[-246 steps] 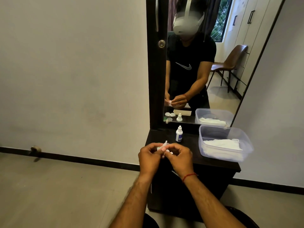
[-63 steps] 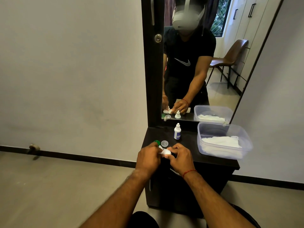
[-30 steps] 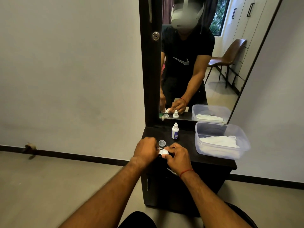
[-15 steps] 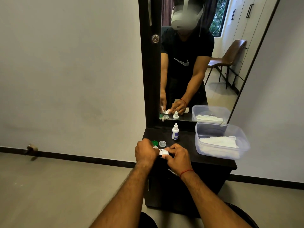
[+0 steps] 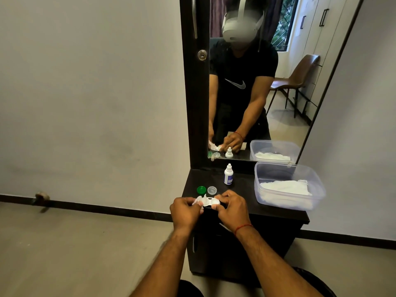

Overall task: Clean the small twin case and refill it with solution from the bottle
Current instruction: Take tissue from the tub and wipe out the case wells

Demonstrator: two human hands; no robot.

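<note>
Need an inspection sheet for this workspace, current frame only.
Surface: dark cabinet top, mirror behind.
Job's things: twin case held at the front edge, caps off; green cap and clear cap side by side on top; bottle upright near mirror.
Clutter: clear tub holding white tissues, right side.
Grips: left hand pinches tissue at case's left end; right hand holds its right end.
Cables: nothing seen.
Surroundings: grey wall; chair reflected in mirror.

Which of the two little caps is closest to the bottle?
The clear cap, on the right; the green cap sits beside it, farther from the bottle.
</note>
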